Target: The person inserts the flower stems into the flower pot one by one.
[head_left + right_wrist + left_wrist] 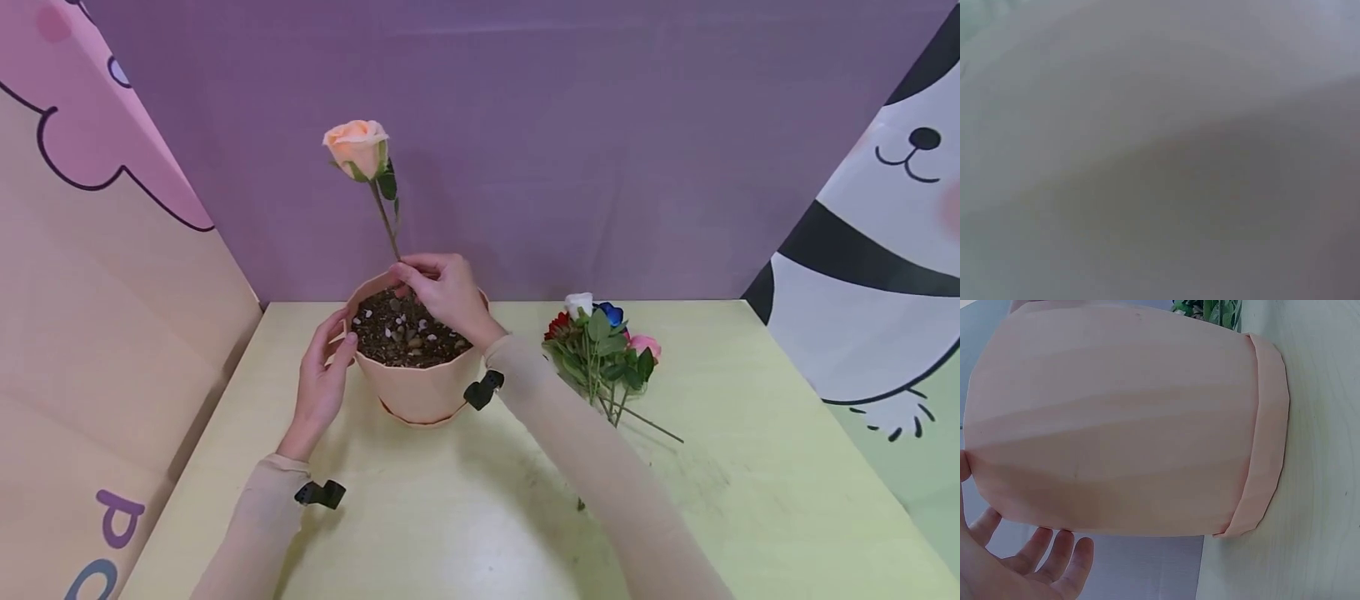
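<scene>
A peach rose (356, 148) stands over the back of a pink flower pot (420, 390), its stem leaning a little to the left. Thumb and fingers of my right hand (448, 296) pinch that stem low down, just above the dark soil (390, 337); the stem's lower end is hidden. My left hand (321, 379) grips the pot's left rim, with the thumb at the near side. In the left wrist view, the fingers of the left hand (1019, 569) lie against the pot wall (1116, 425). The right wrist view is too blurred to make out anything.
The pot stands in a matching saucer (1267, 431) on a pale table (420, 517). To the right lies a bunch of artificial flowers (600, 350) with white, blue, red and pink heads, stems pointing nearer. A purple backdrop (600, 167) rises behind the table.
</scene>
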`<state>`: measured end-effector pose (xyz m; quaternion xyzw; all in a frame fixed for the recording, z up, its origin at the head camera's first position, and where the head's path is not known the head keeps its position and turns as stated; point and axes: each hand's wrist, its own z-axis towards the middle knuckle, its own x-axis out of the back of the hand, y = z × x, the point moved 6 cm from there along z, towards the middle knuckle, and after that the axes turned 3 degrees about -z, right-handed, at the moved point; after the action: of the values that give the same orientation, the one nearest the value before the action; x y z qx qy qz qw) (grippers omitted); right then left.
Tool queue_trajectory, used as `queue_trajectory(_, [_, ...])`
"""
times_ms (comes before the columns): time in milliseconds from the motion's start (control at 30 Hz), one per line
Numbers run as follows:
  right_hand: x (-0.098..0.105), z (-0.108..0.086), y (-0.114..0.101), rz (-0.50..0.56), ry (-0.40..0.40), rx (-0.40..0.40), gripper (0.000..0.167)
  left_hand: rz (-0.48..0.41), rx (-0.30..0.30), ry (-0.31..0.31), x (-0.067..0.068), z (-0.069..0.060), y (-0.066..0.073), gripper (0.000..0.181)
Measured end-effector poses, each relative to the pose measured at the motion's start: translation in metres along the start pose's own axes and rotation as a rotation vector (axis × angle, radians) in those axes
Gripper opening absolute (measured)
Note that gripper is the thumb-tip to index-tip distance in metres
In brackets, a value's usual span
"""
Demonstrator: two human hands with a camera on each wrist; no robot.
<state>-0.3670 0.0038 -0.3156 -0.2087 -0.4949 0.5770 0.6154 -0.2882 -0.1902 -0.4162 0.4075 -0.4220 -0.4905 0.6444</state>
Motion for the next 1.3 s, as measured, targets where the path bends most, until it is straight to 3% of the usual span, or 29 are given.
queue_trajectory(233, [0.013, -0.001, 0.009, -0.045, 0.02, -0.085, 0.025, -0.017, -0.021, 0.015, -0.003, 0.001, 0.002, 0.048])
queue_trajectory(500, [0.008, -0.005, 0.006, -0.076, -0.014, -0.117, 0.025, -0.03, -0.01, 0.039, -0.006, -0.002, 0.002, 0.048])
queue_trajectory(800, [0.004, -0.01, 0.005, -0.152, -0.057, -0.076, 0.024, -0.061, -0.021, 0.054, -0.011, -0.002, -0.003, 0.049])
queue_trajectory(1067, [-0.004, -0.018, 0.002, -0.329, -0.072, -0.022, 0.022, -0.047, 0.013, 0.032, -0.008, -0.006, -0.005, 0.049])
queue_trajectory(1300, [0.006, -0.014, -0.001, -0.151, 0.067, -0.027, 0.029, -0.027, -0.037, 0.022, -0.005, -0.001, 0.0, 0.048])
